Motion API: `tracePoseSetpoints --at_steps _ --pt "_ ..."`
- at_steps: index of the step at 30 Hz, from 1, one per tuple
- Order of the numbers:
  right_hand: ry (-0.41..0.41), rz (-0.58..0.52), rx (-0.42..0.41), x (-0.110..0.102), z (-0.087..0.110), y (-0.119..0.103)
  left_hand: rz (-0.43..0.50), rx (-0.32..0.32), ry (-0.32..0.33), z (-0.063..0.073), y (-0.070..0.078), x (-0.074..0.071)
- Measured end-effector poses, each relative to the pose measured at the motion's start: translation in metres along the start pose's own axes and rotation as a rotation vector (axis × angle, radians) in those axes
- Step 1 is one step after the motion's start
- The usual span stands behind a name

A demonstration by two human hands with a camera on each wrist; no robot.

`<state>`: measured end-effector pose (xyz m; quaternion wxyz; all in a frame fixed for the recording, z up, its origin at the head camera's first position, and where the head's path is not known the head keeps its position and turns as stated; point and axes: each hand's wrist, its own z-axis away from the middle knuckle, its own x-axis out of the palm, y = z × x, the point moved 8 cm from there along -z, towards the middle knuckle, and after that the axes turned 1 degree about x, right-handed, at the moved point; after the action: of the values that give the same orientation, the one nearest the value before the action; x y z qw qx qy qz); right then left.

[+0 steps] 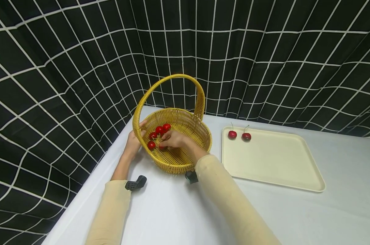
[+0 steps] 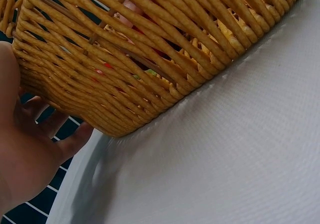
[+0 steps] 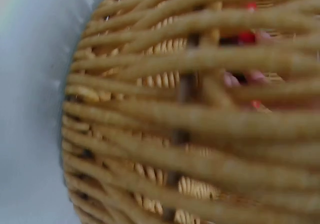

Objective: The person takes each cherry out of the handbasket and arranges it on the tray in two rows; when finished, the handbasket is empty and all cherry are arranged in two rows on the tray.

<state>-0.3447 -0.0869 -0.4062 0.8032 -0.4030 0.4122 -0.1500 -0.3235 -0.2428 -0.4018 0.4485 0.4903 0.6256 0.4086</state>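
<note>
A round yellow wicker basket (image 1: pixel 172 166) with a tall arched handle stands on the table. My left hand (image 1: pixel 133 141) grips its left side near the handle's base; in the left wrist view, fingers (image 2: pixel 75 141) of it lie along the outer wall. Inside the basket are several small, round, bright red fruits (image 1: pixel 151 145) with thin greenish stems, gathered on the left. My right hand (image 1: pixel 175 139) reaches down among them, pinching one red fruit (image 1: pixel 162 147) partly hidden under its fingers. The right wrist view is mostly blurred basket weave (image 3: pixel 150 114), with red showing through its gaps.
A cream rectangular tray (image 1: pixel 271 160) lies right of the basket. Two dark red cherries with long stems, one cherry (image 1: pixel 232 135) and another cherry (image 1: pixel 246 137), sit in its back left corner. A black curtain (image 1: pixel 234 51) with white grid lines surrounds the white table (image 1: pixel 166 211).
</note>
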Motion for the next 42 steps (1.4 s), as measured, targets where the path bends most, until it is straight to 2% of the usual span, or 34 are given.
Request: tracePoseSetpoints --at_steps 8,10,14,18,23,27,30,37,39,42 --pt "-0.036 0.205 -0.001 -0.002 0.004 0.001 0.018 0.012 0.002 0.000 0.004 0.002" --pt "-0.046 0.224 -0.004 -0.001 0.005 0.000 0.020 0.012 0.003 0.001 0.005 0.002" --pt "-0.043 0.191 -0.008 0.000 0.006 0.001 0.015 0.012 0.009 0.001 0.006 0.002" --pt "-0.074 0.051 -0.015 0.000 0.008 0.001 0.016 0.000 -0.003 0.002 0.008 0.003" --pt "-0.183 -0.287 0.004 -0.002 0.014 0.003 0.037 -0.028 -0.020 0.006 0.020 0.006" --pt "-0.224 -0.478 0.009 -0.010 0.022 0.005 0.019 -0.034 -0.027 0.011 0.031 0.008" --pt "-0.220 -0.555 -0.001 -0.019 0.027 0.009 0.025 -0.033 -0.024 0.010 0.028 0.007" --pt "-0.135 -0.699 0.015 -0.042 0.032 0.027 0.027 -0.029 -0.022 0.004 0.006 0.003" --pt "-0.112 -0.729 0.029 -0.049 0.034 0.032 0.030 -0.026 -0.024 0.005 0.008 0.004" --pt "-0.091 -0.760 0.044 -0.059 0.039 0.035 0.025 -0.027 -0.029 0.010 0.022 0.007"
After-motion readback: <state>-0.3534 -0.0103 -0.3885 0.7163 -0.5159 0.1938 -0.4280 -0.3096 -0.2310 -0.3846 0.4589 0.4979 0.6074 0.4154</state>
